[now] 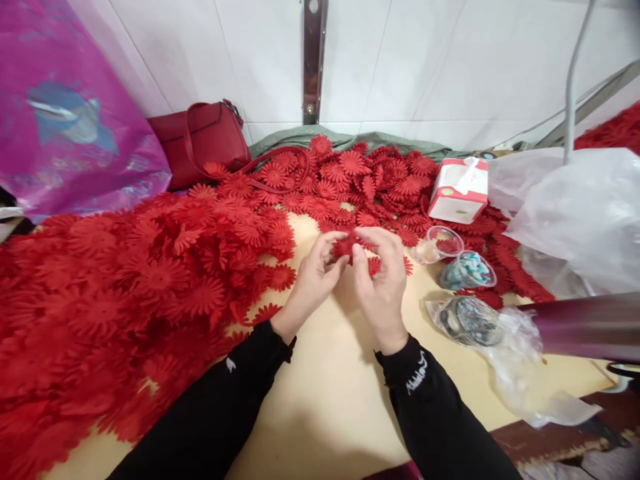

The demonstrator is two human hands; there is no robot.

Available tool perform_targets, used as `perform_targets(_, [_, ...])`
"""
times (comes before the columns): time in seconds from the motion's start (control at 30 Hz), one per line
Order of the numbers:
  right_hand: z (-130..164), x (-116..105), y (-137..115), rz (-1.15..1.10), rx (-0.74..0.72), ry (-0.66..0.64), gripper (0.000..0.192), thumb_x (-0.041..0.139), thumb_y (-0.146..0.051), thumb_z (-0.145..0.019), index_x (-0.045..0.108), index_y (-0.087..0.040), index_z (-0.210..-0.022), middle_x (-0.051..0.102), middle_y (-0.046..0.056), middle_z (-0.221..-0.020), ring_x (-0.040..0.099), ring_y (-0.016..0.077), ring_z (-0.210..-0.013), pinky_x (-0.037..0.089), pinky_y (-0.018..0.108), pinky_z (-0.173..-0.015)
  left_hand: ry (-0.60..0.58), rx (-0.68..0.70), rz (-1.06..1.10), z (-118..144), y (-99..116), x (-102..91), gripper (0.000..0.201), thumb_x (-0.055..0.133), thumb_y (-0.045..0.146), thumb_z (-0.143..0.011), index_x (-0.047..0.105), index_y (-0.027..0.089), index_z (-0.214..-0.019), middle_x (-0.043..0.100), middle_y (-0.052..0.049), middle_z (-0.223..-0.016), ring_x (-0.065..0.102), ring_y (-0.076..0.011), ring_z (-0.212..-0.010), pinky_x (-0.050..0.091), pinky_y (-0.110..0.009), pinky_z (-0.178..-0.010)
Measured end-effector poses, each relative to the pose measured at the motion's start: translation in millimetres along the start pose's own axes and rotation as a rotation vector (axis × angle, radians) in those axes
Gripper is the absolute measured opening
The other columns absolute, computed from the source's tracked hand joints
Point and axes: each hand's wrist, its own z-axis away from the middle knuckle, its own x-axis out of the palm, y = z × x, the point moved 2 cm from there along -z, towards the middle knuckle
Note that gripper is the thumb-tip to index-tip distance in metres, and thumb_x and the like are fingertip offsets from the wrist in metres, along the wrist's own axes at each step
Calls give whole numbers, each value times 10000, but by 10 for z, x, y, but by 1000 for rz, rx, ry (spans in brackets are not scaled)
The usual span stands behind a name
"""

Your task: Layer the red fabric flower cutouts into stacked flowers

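Red fabric flower (345, 247) sits pinched between both hands above the pale worktop (325, 400), just in front of the heaped petals. Left hand (313, 280) has its fingers (330, 241) closed on the flower's left edge, thumb beneath; right hand (383, 280) has its fingers (373, 235) curled together over the right edge, with a second small red flower (374, 265) showing against its palm side. Both forearms wear black sleeves.

Around the hands, a large heap of red flowers (125, 293) spreads over the left half of the worktop and runs along the back to the wall. To the right stand a clear plastic cup (440, 243), a cup of light-blue pieces (467, 272) and a crumpled clear bag (480, 327) with dark round parts inside. Behind these stands a red-and-white tissue box (460, 190). A red handbag (200, 140) leans against the tiled wall, a pink plastic bag (65, 113) beside it.
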Motion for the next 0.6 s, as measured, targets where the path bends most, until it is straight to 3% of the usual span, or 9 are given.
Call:
perform_targets(0.07, [11,-40,219,-39,188,49,319,711,-331,-926,658,-258,-1232,650,96,-1228,619,242,-1142,548,471,-1017,18,-30,115,-45,-24,-18,453,722,325,-931,550,250,-1344,728,-83,-1195,720,-196,-1037,575,-340,-956])
perform_targets(0.13, [25,-18,391,-232,380,-4,366,763,-361,-871,637,-246,-1195,670,64,-1126,640,207,-1018,574,403,-922,28,-70,213,-74,-50,-18,537,772,300,-886,527,251,-1361,741,-75,-1184,729,-181,-1037,565,-335,-977])
perform_targets(0.23, [30,37,503,-504,522,-64,339,803,-357,-823,625,-230,-1081,682,17,-993,653,161,-902,565,332,-870,36,-179,335,-92,-82,-8,574,851,307,-806,590,244,-1313,775,-53,-1107,743,-177,-976,566,-335,-953])
perform_targets(0.4, [11,27,465,-495,465,-107,364,804,-328,-834,599,-243,-1122,649,-18,-922,618,137,-811,545,295,-783,12,-308,493,-98,-67,2,282,879,415,-770,752,223,-932,789,-23,-953,729,-169,-886,579,-316,-896])
perform_targets(0.5, [8,-17,366,-314,311,-62,395,791,-287,-853,592,-265,-1194,649,34,-1122,626,166,-924,561,342,-856,39,-305,476,-100,-45,-12,244,890,417,-761,770,225,-852,754,3,-846,681,-127,-794,566,-254,-829])
perform_targets(0.6, [14,-43,239,-97,146,-45,285,758,-274,-894,657,-275,-1161,591,76,-1235,613,212,-1074,563,402,-937,70,-281,450,-104,-31,-31,226,891,406,-767,763,224,-805,711,18,-802,643,-104,-768,545,-215,-792])
